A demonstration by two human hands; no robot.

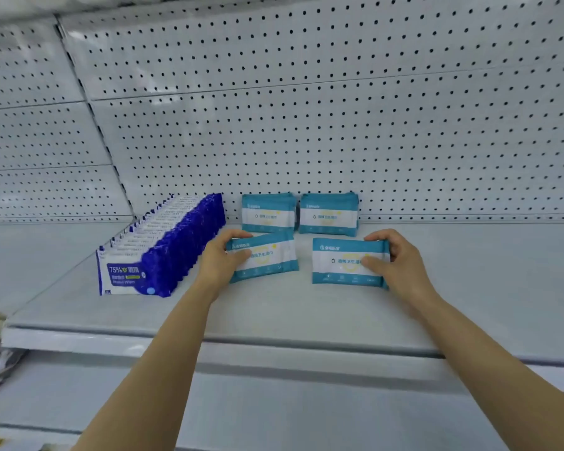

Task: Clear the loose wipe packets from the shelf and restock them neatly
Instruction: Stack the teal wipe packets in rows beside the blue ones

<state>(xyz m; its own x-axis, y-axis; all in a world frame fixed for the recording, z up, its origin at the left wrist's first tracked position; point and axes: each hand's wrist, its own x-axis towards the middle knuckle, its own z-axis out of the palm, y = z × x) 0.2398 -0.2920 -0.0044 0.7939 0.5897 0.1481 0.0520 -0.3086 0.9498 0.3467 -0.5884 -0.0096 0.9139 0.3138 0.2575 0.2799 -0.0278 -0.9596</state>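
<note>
Two teal wipe packets gripped on shelf [306,307].
Left hand [220,257] grasping left packet [269,258]; right hand [393,260] clasping right packet [342,260].

Shelf [469,297]: plain pale grey-white. Back panel [372,109]: white, patterned with a regular grid of small dark holes. Row of packets at left [163,252]: deep blue sides, white fronts bearing a blue label with white "75%" lettering. Four wipe packets, two far [268,212] [329,213] and two near [267,260] [345,260]: teal top and bottom bands, white middle band, faint yellow ring, dark print.
</note>
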